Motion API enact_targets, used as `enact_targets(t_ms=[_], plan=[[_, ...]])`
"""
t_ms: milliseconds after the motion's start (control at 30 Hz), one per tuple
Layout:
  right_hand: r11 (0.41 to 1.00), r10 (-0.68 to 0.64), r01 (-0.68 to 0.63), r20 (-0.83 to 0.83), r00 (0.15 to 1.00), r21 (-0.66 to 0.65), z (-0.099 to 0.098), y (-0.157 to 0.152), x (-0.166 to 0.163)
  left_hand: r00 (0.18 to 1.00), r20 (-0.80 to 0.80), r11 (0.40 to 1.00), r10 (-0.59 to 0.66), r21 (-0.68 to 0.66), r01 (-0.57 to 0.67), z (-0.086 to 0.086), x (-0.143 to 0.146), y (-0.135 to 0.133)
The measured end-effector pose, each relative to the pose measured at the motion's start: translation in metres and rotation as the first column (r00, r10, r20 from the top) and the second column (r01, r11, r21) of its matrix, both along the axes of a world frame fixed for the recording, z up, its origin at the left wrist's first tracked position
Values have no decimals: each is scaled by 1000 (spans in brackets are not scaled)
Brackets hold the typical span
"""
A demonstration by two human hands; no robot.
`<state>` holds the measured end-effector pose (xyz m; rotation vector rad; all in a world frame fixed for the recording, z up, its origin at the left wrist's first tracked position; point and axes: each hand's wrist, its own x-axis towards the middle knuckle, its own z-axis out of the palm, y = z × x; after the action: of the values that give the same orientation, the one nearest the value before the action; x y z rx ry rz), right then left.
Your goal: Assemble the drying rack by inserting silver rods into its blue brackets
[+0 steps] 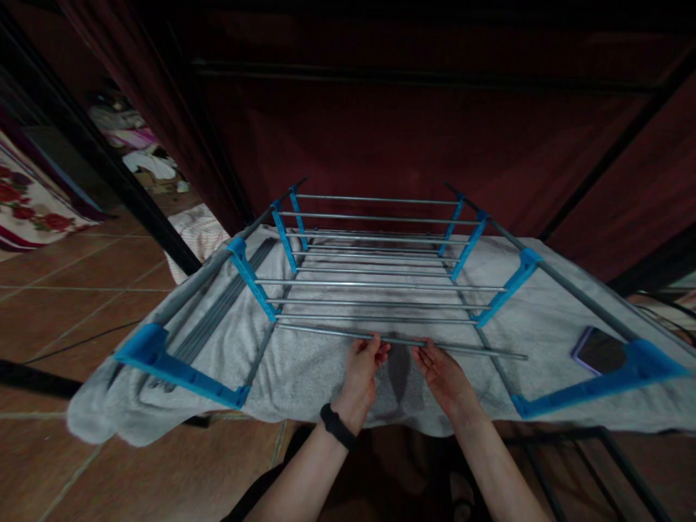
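Both of my hands are on one thin grey metal rod (320,331), which lies slightly slanted across the near part of a rack frame. My left hand (365,366), with a black band on its wrist, pinches the rod near its middle. A short way to the right, my right hand (441,373) grips the same rod between thumb and fingers. The rod's right end reaches past the lower right side tube. Around it stands the rack, with blue plastic brackets (253,279) on both sides. Several metal crossbars (380,285) join the farther brackets; the nearest bracket pair (185,373) has none between.
A grey towel (304,384) covers the surface under the rack. Several loose rods (225,304) lie at its left. A phone (595,349) rests at the right, partly behind a blue bracket. Dark red panels (380,138) rise behind; a black metal frame (576,435) stands below right.
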<state>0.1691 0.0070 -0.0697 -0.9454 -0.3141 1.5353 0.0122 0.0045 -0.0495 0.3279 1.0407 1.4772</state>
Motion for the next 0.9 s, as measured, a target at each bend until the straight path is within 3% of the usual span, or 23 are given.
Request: enact_targets(t_ms=[167,300,567,700,900], plan=[[994,106,-106,-10,994,34,7,-5,-12,998,-61,994,-35,104,42,-2,29,-7],[972,223,-224,19,975,68,18,-7,-12,992,-120,980,-30,194,53,11,37,-5],[924,356,-372,154,922,89,29,-12,-2,931,-320,899,178,437,-22,64,6,6],[947,293,-310,168,941,86,29,-11,3,872,-339,841,352,523,-136,94,-13,6],[974,199,-211,137,970,81,29,-7,12,762,-440,756,475,648,-98,136,-28,-9]])
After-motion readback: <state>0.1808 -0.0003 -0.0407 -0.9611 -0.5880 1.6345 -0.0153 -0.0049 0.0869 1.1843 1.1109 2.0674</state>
